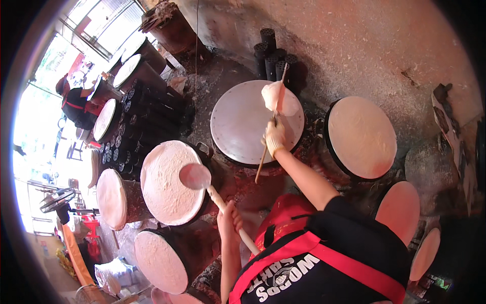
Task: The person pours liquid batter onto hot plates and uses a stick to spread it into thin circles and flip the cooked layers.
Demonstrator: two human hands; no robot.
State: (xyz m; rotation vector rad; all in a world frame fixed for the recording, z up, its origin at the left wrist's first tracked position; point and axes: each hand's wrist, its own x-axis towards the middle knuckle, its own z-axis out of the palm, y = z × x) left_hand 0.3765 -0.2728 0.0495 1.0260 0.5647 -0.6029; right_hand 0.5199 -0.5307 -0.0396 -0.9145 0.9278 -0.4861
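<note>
My left hand (230,219) is bare and closed round the pale wooden handle of a ladle (195,176). The ladle's wide round bowl hangs over a drum-shaped stand (164,182) whose round top carries a rough whitish layer. My right hand (274,136), in an off-white glove, grips a thin wooden stick (261,163) that slants across a smooth grey round plate (238,126) with studs along its rim. By the stick's far part is a pale rounded lump (272,96) over the plate; whether it is dough or cloth I cannot tell.
More round-topped drums stand about, one at right (362,137), one at lower left (161,261). Black perforated cylinders (273,61) are stacked by the wall, with many more at left (126,137). A co-worker (78,104) is at far left. A fan (58,201) stands left.
</note>
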